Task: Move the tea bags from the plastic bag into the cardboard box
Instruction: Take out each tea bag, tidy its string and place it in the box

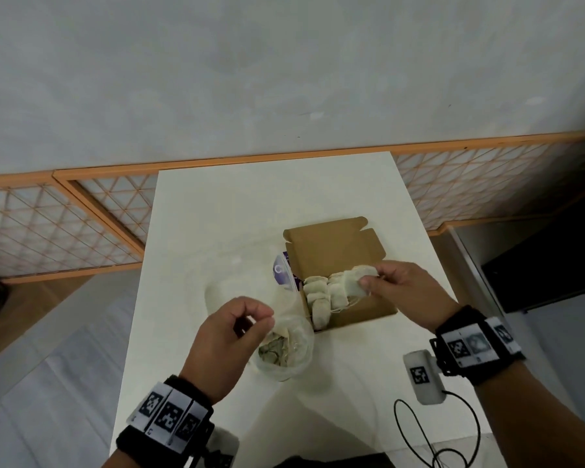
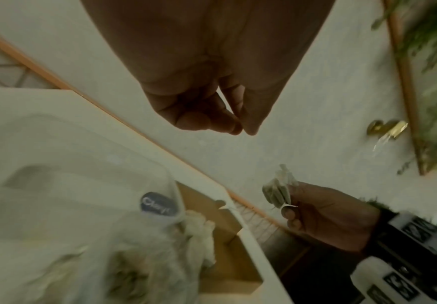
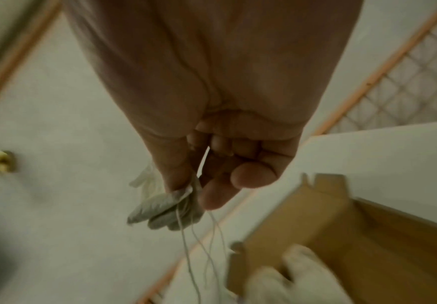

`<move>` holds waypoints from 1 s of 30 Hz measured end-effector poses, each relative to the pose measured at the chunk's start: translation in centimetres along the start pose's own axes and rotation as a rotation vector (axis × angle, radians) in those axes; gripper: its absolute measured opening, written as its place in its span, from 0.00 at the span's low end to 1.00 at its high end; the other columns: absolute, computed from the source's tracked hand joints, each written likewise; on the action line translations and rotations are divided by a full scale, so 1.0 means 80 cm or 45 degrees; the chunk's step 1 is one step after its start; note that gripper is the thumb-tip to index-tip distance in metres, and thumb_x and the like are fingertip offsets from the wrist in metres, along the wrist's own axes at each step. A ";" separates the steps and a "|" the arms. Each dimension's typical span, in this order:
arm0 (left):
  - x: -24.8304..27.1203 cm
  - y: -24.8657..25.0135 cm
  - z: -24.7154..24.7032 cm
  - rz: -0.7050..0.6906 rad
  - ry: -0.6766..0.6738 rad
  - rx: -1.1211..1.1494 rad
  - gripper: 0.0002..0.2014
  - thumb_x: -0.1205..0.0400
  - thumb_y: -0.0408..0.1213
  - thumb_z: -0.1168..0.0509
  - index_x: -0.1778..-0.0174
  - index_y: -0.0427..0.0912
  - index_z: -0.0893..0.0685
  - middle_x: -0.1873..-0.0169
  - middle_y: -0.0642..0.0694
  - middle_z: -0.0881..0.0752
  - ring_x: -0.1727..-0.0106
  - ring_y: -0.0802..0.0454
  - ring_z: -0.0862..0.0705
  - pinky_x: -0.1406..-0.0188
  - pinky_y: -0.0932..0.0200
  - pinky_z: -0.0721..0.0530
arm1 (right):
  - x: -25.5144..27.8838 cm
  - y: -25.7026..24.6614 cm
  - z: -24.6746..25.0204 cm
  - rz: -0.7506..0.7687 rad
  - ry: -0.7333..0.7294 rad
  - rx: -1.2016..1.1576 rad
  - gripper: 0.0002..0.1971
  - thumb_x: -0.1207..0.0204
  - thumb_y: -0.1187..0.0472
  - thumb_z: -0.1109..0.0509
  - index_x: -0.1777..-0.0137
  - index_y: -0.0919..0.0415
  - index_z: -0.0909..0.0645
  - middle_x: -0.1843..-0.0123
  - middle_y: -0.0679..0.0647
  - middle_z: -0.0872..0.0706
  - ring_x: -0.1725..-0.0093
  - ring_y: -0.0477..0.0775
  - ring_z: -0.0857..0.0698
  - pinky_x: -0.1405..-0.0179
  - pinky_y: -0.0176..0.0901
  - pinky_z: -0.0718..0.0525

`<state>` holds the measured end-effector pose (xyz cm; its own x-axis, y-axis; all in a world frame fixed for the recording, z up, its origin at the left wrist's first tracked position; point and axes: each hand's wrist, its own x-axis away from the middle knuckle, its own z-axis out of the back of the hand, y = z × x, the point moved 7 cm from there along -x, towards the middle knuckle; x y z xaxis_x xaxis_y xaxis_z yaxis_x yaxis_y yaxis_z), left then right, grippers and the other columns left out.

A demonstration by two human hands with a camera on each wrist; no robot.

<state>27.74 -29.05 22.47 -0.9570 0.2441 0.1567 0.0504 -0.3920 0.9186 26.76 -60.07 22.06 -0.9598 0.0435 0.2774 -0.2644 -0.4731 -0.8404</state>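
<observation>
Tea bags, held lot (image 1: 355, 282): a small bunch of soft, pale paper sachets, flat and pillow-shaped, thin white strings trailing below. Pinched between thumb and fingers of the right hand (image 1: 402, 292), raised just above the open cardboard box; not yet set down.

Tea bags, boxed lot (image 1: 321, 298): several sachets stand on edge in rows at the left end of the box, packed close. This part of the task looks done.

Tea bags, remaining lot (image 1: 277, 349): a loose heap, greenish-beige, lies at the bottom of the plastic bag. By judgement the task is roughly midway; this heap and the held bunch are left.

Cardboard box (image 1: 362, 312): plain brown corrugated card, shallow, rectangular, tabbed lid folded back and open. The right end of its floor is bare.

Plastic bag (image 1: 291, 332): thin clear film, crumpled and limp, rounded mouth facing up; it sits on the surface touching the box's left near corner. The left hand (image 1: 230, 336) pinches the bag's upper edge between thumb and forefinger, holding the mouth open.

Lidded clear container (image 2: 82, 164): rounded plastic with a dark oval label, just left of the box.

Surface (image 1: 250, 204): smooth, white, matte.
</observation>
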 end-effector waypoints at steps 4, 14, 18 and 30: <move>0.016 -0.035 -0.015 0.108 -0.122 -0.130 0.08 0.17 0.32 0.25 0.57 0.51 0.10 0.71 0.66 0.14 0.70 0.64 0.20 0.67 0.75 0.23 | -0.049 0.106 -0.040 -0.219 -0.201 0.202 0.10 0.16 0.54 0.25 0.60 0.52 0.11 0.67 0.46 0.13 0.67 0.41 0.17 0.61 0.39 0.21; 0.031 -0.076 -0.019 0.302 -0.170 -0.193 0.04 0.17 0.37 0.25 0.56 0.51 0.10 0.73 0.67 0.15 0.74 0.62 0.24 0.70 0.71 0.24 | -0.098 0.178 -0.104 -0.325 -0.265 0.521 0.17 0.18 0.54 0.28 0.67 0.53 0.28 0.69 0.51 0.25 0.68 0.51 0.27 0.67 0.45 0.29; 0.026 -0.086 -0.022 0.329 -0.195 -0.245 0.04 0.17 0.39 0.25 0.57 0.52 0.10 0.72 0.68 0.15 0.74 0.62 0.24 0.70 0.72 0.24 | -0.099 0.179 -0.102 -0.338 -0.066 0.414 0.08 0.16 0.51 0.28 0.53 0.53 0.20 0.61 0.49 0.17 0.61 0.51 0.19 0.65 0.41 0.24; 0.014 -0.126 -0.030 0.371 -0.202 -0.431 0.03 0.17 0.47 0.27 0.51 0.60 0.14 0.50 0.59 0.12 0.62 0.65 0.16 0.58 0.68 0.20 | -0.066 0.174 -0.086 -0.440 0.152 0.308 0.21 0.15 0.58 0.32 0.23 0.59 0.23 0.36 0.55 0.11 0.38 0.58 0.13 0.40 0.51 0.14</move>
<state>25.49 -26.98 12.52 -0.8599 0.2031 0.4683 0.1895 -0.7248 0.6623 27.49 -60.80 5.70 -0.8269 0.3300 0.4554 -0.5556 -0.6047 -0.5707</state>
